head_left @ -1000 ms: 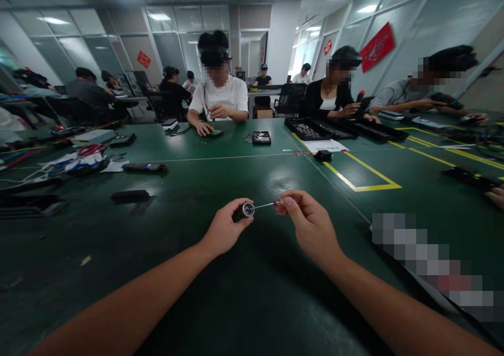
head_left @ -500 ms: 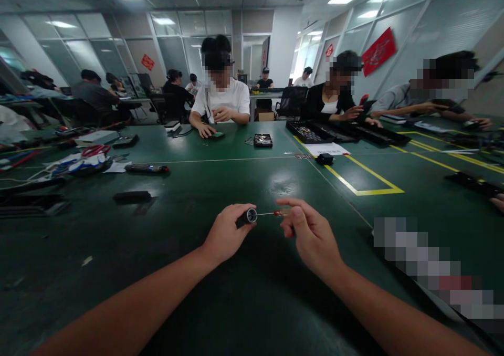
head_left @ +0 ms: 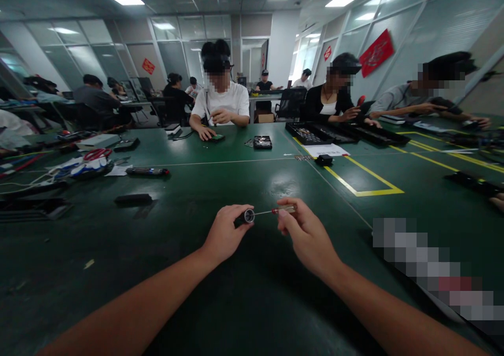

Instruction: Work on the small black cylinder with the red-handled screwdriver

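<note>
Head view: both bare forearms reach forward over the dark green desk (head_left: 165, 272), hands meeting near its middle. Left hand (head_left: 224, 235) is curled, knuckles up, its grip closed around a short black cylinder (head_left: 246, 217) whose round, silvery end faces right. Right hand (head_left: 307, 235) comes in from the other side, thumb and forefinger pinched narrowly on a thin screwdriver (head_left: 275, 210); its handle looks red and clear, and its slim metal shaft runs level to the left, the tip meeting the cylinder's shiny end. Both things are held a little above the desk, just between the two hands.

Desk surface is smooth, matt green with a soft glare patch beyond the hands. Yellow tape (head_left: 364, 180) marks a rectangle beyond and right of the screwdriver. Left of the cylinder and further off lie a flat black bar (head_left: 133, 199) and, beyond it, a dark pen-like tool (head_left: 146, 171). Further left still sits a heap of cables (head_left: 74, 166) with red-handled scissors on top. Well beyond the screwdriver lies a small black block (head_left: 324, 160) beside a white sheet (head_left: 326, 149), with black trays (head_left: 315, 132) behind.

Across the desk a person in a white shirt (head_left: 220, 101) rests both hands on it; other people sit to the right. Nothing lies between the hands and the camera; a blurred patch covers the near right of the desk.
</note>
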A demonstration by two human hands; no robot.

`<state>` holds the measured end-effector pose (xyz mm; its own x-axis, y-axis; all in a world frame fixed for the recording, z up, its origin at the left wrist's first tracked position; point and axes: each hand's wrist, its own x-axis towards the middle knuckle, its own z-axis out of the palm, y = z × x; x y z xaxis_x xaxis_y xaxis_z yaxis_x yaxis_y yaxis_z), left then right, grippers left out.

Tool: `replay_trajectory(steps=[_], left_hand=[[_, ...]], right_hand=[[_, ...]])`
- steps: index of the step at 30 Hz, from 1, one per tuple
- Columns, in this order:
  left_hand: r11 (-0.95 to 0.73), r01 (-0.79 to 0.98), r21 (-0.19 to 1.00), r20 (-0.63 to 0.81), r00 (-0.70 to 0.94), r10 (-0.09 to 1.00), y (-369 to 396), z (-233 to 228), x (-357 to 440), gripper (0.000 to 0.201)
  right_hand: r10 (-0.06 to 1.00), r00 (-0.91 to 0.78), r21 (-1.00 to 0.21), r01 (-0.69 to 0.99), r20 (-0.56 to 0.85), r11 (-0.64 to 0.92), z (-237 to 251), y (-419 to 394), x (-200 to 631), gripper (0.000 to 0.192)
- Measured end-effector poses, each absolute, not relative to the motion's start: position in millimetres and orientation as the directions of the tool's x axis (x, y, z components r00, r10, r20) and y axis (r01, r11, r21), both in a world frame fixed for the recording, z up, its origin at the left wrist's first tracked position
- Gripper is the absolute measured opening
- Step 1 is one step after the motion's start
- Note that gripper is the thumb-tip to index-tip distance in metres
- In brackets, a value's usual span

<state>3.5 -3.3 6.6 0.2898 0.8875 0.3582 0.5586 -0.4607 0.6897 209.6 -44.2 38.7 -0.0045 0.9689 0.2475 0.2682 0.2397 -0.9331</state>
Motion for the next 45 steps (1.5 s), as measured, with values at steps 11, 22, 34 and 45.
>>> replay_trajectory(steps=[11,22,34,45], left_hand=[[-0.482,0.583,0.654,0.378,0.301,0.876,-5.4,9.5,4.0,0.036],[-0.435,0.584,0.685,0.345,0.266,0.9,-4.1,10.3,3.5,0.035],[-0.453,0.586,0.672,0.364,0.272,0.891,-2.8,4.4,2.4,0.036],[-0.456,0.59,0.667,0.355,0.286,0.89,-3.3,7.4,3.2,0.037]], right_hand=[[0.967,0.028,-0.938,0.254,0.252,0.237,41.3,-43.6,209.2,0.04],[0.967,-0.005,-0.95,0.186,0.255,0.251,36.4,-43.4,208.4,0.03],[0.951,0.037,-0.931,0.221,0.306,0.29,35.3,-42.2,208.6,0.026],[0.965,0.019,-0.937,0.247,0.261,0.248,32.4,-43.0,209.3,0.041]])
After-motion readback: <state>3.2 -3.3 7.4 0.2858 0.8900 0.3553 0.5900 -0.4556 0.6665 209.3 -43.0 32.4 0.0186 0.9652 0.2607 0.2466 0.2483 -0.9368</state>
